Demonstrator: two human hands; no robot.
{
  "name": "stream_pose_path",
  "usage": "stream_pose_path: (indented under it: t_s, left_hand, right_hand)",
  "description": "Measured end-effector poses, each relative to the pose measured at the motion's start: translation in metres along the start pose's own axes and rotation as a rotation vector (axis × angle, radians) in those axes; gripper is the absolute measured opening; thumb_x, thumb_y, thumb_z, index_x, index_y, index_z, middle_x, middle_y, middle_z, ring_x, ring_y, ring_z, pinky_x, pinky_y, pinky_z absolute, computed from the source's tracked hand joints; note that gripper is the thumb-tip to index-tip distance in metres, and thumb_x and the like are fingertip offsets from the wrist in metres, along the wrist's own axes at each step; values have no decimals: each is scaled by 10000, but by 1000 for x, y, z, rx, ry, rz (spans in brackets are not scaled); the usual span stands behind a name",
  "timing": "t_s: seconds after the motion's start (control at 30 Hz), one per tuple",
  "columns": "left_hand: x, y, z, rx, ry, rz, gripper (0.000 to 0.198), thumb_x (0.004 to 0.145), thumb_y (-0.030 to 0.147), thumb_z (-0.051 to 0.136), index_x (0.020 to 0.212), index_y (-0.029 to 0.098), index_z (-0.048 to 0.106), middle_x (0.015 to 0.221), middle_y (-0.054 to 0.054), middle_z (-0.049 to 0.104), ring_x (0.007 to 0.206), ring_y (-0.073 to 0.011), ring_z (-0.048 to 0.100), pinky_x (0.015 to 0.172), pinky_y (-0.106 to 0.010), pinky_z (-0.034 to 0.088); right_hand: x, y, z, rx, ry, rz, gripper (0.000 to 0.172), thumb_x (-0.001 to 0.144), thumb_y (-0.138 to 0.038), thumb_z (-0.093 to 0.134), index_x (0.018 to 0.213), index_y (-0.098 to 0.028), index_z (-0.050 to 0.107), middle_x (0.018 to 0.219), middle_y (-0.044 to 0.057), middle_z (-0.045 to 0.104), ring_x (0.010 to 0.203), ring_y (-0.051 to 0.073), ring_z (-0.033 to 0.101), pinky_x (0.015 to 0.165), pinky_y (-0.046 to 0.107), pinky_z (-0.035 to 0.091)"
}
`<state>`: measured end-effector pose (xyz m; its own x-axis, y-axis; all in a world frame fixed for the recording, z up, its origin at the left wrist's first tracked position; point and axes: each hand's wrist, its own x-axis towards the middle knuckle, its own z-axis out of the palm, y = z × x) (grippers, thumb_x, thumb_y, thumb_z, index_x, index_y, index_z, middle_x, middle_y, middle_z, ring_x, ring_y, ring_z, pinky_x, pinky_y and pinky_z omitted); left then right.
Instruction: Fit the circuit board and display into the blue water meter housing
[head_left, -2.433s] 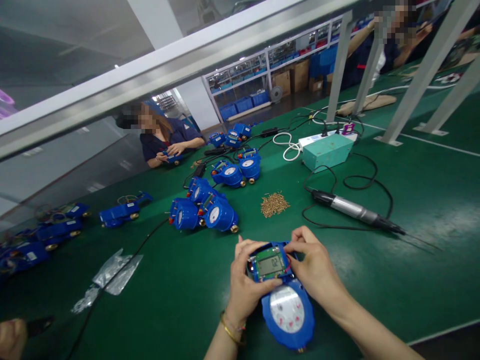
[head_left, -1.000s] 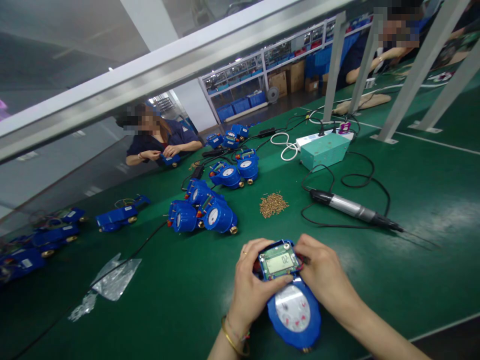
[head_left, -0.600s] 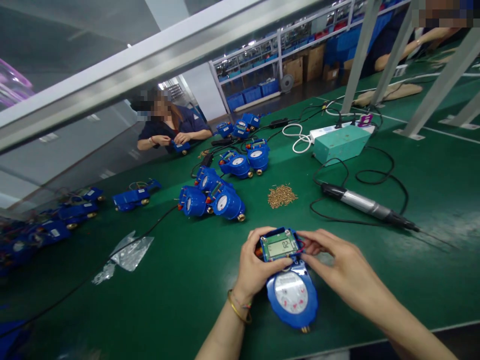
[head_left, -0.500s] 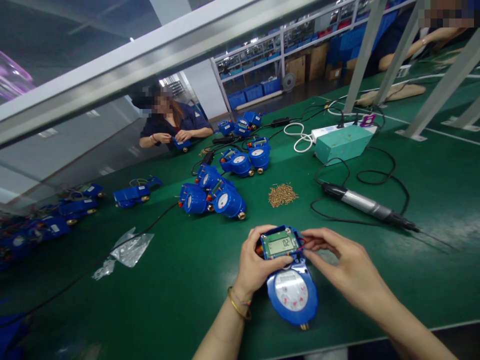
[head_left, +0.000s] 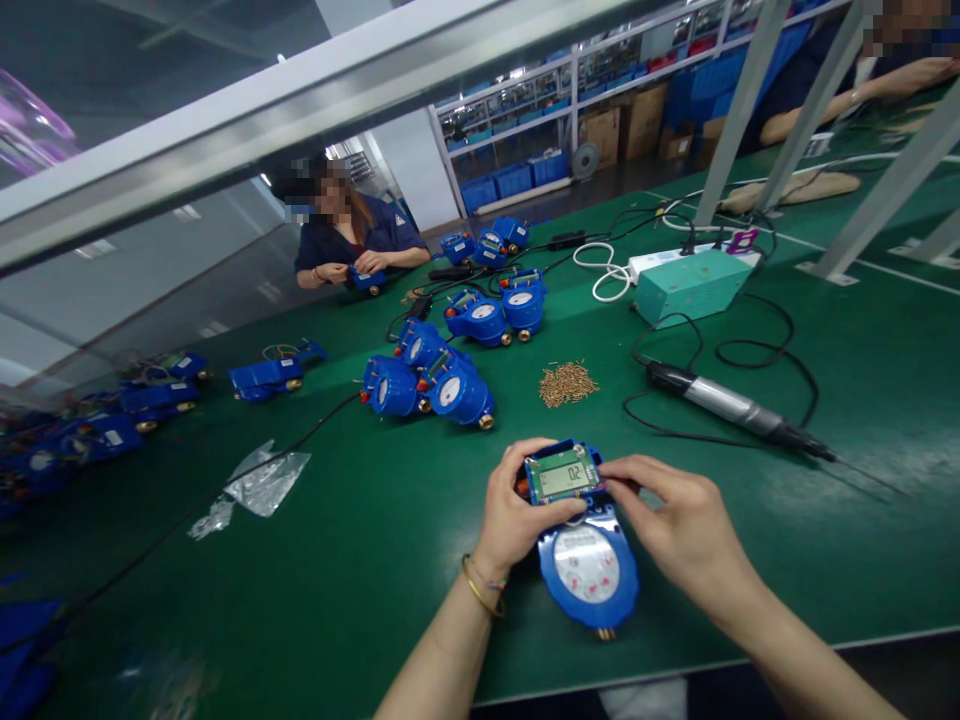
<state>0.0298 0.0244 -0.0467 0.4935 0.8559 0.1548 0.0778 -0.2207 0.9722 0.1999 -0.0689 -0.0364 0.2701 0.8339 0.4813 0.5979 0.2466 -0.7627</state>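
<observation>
- Green table (head_left: 360, 600) all around my hands; shelves (head_left: 517, 125) and a pillar (head_left: 416, 165) far beyond them.
- Between my two hands sits the meter (head_left: 606, 522), its screen (head_left: 564, 478) uppermost and reading 0.2; its round dial (head_left: 586, 565) lies nearer me, just below my left thumb.
- My left hand (head_left: 511, 520) is wrapped around the meter's left side, thumb along the screen's lower edge, fingers behind; a bracelet (head_left: 480, 588) circles that wrist.
- My right hand (head_left: 686, 510) has thumb and fingers drawn close together at the meter's right edge; I cannot tell whether they pinch a wire there or only press.
- Just beyond my hands, a heap of screws (head_left: 568, 384); past my right hand, the screwdriver (head_left: 727, 402) lies on its side; beyond that, a teal box (head_left: 694, 287) against a power strip (head_left: 649, 266).
- Beyond my left hand, three blue meters (head_left: 459, 395) stand clustered, with more behind; well left of it, a clear bag (head_left: 270, 480) under a black cable (head_left: 319, 430).
- Far past my left hand, a co-worker (head_left: 360, 235) has both hands on another blue meter (head_left: 367, 280).
</observation>
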Motion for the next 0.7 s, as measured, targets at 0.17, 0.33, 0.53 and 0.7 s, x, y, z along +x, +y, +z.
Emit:
stream_pose_path:
  t_s: [0.17, 0.33, 0.53, 0.7]
  left_hand:
    - [2, 1, 1, -111, 3, -36, 619, 598, 372, 927, 1134, 212, 664, 1140, -43, 689, 1076, -221, 655, 971, -312, 519]
    - [3, 3, 2, -159, 19, -69, 608, 589, 321, 925, 1125, 206, 661, 1110, -34, 704, 1048, -208, 665, 942, -289, 527]
    - [3, 10, 4, -141, 31, -94, 580, 575, 275, 921, 1090, 192, 667, 1062, -30, 717, 994, -195, 671, 902, -275, 536]
    - [0, 11, 6, -127, 56, -105, 580, 590, 277, 916, 1104, 195, 659, 1073, -31, 714, 991, -196, 673, 898, -278, 541]
  right_hand:
    - [-1, -2, 8, 53, 65, 198, 106, 890, -223, 595, 944, -229, 686, 846, -6, 686, 765, 156, 656, 702, 273, 494]
    - [0, 1, 10, 114, 74, 183, 115, 859, -251, 634, 834, -253, 746, 860, 27, 608, 889, 209, 567, 780, 348, 435]
    - [-6, -2, 8, 177, 0, 230, 102, 852, -330, 658, 876, -264, 731, 1098, 47, 629, 1094, 252, 540, 959, 441, 417]
    - [-14, -10, 9, 125, -107, 251, 388, 687, -369, 807, 1026, -248, 663, 1391, 79, 530, 1298, 320, 432, 1092, 565, 340]
